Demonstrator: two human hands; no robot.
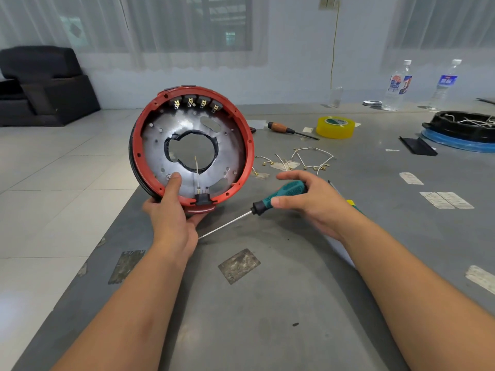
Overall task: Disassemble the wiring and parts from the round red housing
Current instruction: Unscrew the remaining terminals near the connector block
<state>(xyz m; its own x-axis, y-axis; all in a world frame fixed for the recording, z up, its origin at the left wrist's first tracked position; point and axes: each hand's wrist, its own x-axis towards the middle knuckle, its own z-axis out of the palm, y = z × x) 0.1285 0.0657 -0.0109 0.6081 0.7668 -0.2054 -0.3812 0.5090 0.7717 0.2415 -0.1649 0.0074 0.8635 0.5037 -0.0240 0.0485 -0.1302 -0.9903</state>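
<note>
Holding the red housing (191, 145) upright at the table's (267, 303) left edge | left hand (171, 218) grips its lower rim, thumb inside | right hand (313, 199), right of housing, loosely clasps green screwdriver (278, 196) | removed wires (302, 160) beyond.

**Count of items on and around the grey table**

One round red housing (191, 145) stood on edge, with four black terminal blocks (196, 102) along its upper inner rim and one black connector (202, 198) at the bottom. Two hands were present: one left hand (171, 218), one right hand (308, 199). Screwdrivers numbered two: one green-handled (281, 196), one wooden-handled (290, 129). One roll of yellow tape (335, 127). Two tall labelled plastic bottles (397, 85), plus one smaller clear bottle (336, 96). One black round part (466, 125) sat on one blue ring (455, 141). One flat black strip (417, 146). Loose white wires (308, 159) lay in one scattered group; individual pieces could not be counted. One dark sofa (42, 84) stood behind.
</note>
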